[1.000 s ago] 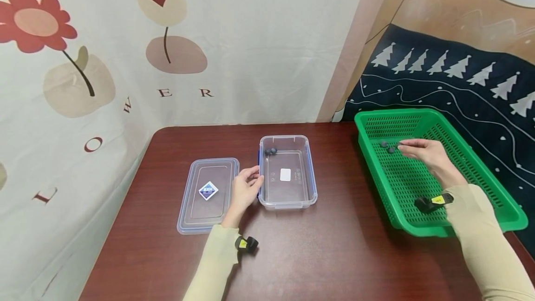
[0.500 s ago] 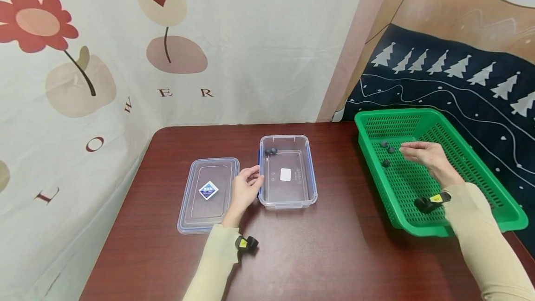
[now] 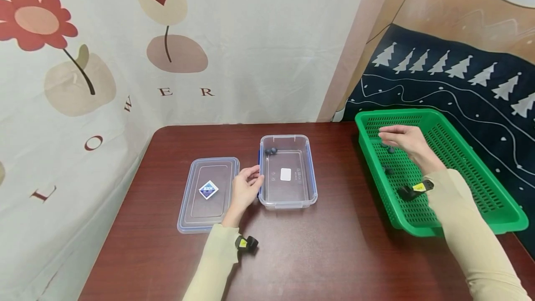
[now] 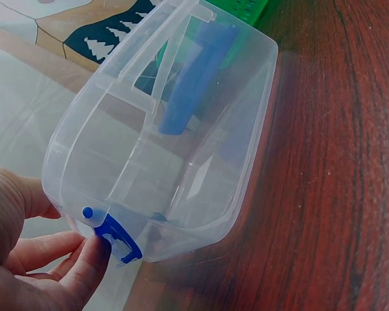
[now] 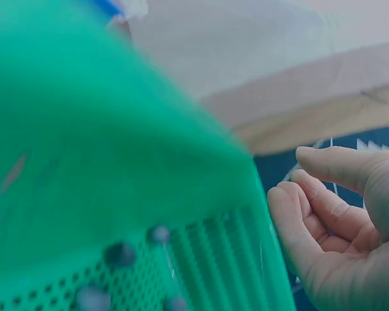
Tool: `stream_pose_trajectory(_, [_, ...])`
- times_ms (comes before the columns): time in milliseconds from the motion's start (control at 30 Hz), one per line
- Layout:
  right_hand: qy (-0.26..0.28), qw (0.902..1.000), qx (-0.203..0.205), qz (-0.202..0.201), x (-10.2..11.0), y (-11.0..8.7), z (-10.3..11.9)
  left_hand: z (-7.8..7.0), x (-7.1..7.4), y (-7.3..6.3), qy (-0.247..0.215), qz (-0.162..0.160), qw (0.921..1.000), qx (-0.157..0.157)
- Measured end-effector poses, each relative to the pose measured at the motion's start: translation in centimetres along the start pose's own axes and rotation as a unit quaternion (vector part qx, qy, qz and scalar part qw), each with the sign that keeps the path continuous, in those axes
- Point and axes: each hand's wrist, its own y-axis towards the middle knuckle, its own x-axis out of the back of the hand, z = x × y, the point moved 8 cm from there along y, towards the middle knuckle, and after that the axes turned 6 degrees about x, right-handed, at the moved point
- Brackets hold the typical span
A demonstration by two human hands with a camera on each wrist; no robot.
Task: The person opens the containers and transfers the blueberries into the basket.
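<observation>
My left hand (image 3: 244, 189) holds the left side of a clear plastic food container (image 3: 288, 204). In the left wrist view, its thumb is at the wall and its fingertips are at a blue clip (image 4: 118, 236). A couple of blueberries (image 3: 270, 151) lie in the container's far left corner. My right hand (image 3: 405, 142) is over the far left part of a green perforated basket (image 3: 418, 231), fingers loosely bent. In the right wrist view nothing shows between its thumb and fingers. Several blueberries (image 5: 120, 254) lie in the basket below, partly covered by the hand in the head view.
A clear lid (image 3: 200, 217) with a blue-and-white label lies flat left of the container on the dark red wooden table (image 3: 326, 254). Printed curtains hang behind the table's far edge. The basket stands at the right side, its rim raised above the tabletop.
My right hand let go of a blueberry, which dropped into the basket nearer to me. The hand then moved left and away from me. The left hand and container stayed put.
</observation>
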Motion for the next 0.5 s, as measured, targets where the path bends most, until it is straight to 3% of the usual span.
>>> stream_pose_trajectory(233, [0.041,0.9991,0.013,-0.001,-3.5,1.3,2.0,-0.1,0.0,0.0,0.007,0.0,1.0,0.001])
stream_pose_trajectory(500, [-0.026,0.9987,0.029,0.031,-8.9,3.0,3.0,-0.4,0.1,-0.2,0.006,-0.002,1.0,-0.001])
